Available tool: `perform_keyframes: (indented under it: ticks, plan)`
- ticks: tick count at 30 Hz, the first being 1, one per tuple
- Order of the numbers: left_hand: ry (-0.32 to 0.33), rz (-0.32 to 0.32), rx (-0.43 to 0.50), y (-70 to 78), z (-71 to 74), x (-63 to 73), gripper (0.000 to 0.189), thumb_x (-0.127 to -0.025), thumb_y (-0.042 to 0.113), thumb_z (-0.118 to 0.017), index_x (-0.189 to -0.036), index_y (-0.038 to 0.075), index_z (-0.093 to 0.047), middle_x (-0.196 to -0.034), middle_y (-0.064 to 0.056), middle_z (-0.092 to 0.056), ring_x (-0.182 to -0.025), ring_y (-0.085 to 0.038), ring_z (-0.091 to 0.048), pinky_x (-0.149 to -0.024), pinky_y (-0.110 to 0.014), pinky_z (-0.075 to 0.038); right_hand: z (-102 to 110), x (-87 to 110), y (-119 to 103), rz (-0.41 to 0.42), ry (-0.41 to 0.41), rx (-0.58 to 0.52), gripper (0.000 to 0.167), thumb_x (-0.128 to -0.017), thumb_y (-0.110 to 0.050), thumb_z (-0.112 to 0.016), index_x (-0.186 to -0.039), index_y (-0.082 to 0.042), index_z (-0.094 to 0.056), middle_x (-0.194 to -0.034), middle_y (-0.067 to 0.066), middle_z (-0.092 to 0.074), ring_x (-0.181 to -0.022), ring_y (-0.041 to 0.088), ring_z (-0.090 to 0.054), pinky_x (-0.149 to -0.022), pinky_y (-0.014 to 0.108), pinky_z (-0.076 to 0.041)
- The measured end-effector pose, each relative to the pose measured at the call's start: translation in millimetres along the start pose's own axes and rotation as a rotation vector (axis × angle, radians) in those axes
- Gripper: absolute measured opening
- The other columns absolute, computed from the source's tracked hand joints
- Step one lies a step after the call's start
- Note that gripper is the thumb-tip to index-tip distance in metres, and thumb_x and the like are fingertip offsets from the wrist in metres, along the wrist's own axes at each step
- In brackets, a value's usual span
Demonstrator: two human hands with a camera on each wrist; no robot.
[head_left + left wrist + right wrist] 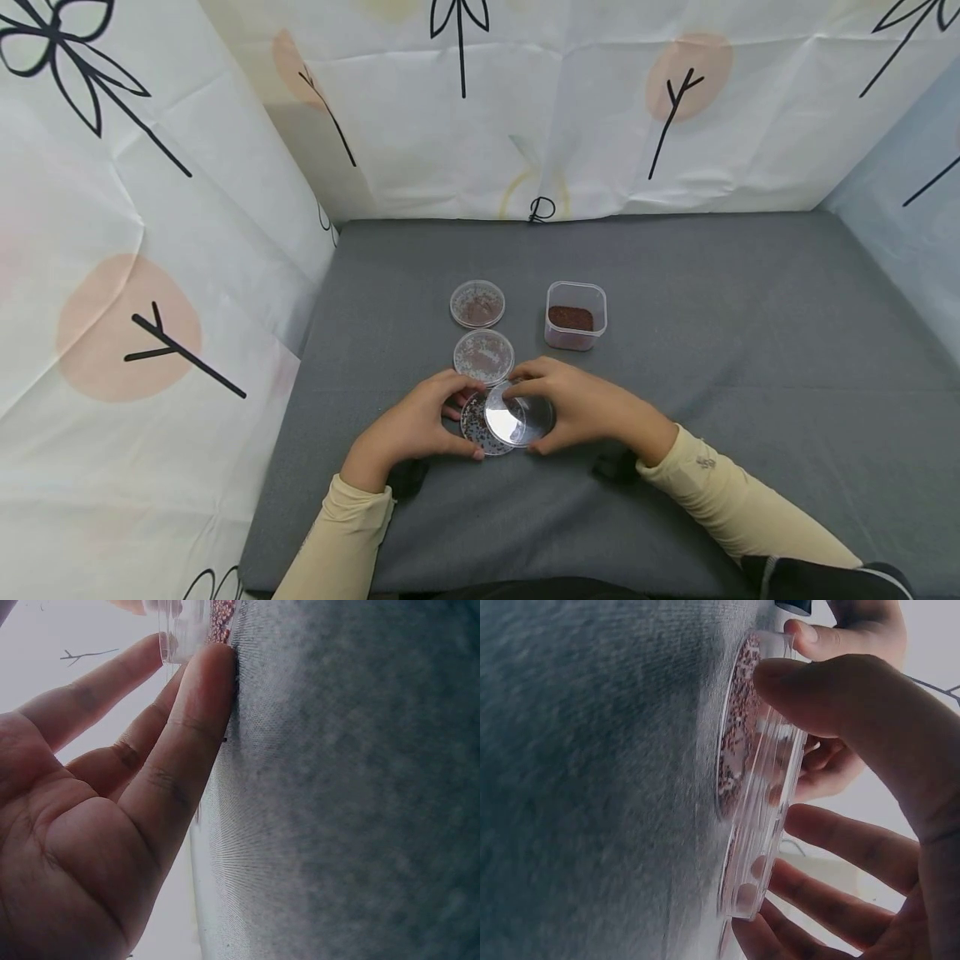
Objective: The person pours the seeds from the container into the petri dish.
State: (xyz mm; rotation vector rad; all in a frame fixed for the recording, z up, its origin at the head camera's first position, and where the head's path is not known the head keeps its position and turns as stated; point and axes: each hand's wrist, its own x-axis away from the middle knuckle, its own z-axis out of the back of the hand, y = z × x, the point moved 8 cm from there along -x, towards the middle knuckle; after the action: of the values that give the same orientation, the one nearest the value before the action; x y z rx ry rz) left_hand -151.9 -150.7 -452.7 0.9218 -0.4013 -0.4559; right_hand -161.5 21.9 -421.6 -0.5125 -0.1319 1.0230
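Nearest the person is a clear petri dish (pixel 476 427) with dark reddish granules scattered over its bottom. My left hand (pixel 420 425) holds it from the left, thumb at the near edge and fingers at the far edge. From the right, my right hand (pixel 588 408) grips a clear round lid (pixel 525 421) by its rim. The lid is shifted to the right and overlaps part of the dish. In the right wrist view, the thumb (pixel 832 694) and spread fingers span the lid (pixel 780 780) above the granules. The left wrist view shows the left thumb (pixel 199 690) against the dish side.
Beyond the hands stand two more petri dishes in a row, a middle one (pixel 483 354) and a far one (pixel 477 302), both with granules inside. A clear square tub (pixel 576 340) of reddish-brown granules stands to their right. Grey cloth (pixel 712 333) covers the table, with patterned white sheets around it.
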Motion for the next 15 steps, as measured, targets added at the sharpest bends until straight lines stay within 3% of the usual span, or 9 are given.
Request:
perform_keyframes:
  ticks: [15]
  plan:
    - [0.011, 0.006, -0.007, -0.1, 0.3, -0.5, 0.084, -0.07, 0.026, -0.103, -0.142, 0.013, -0.063, -0.125, -0.003, -0.062, -0.112, -0.016, -0.062, -0.095, -0.028, -0.061, -4.6, -10.9, -12.2, 0.05, -0.02, 0.034, 0.068, -0.072, -0.036, -0.099, -0.13, -0.012, -0.075, -0.135, 0.013, -0.063, -0.12, 0.026, -0.061, -0.099, 0.042, -0.058]
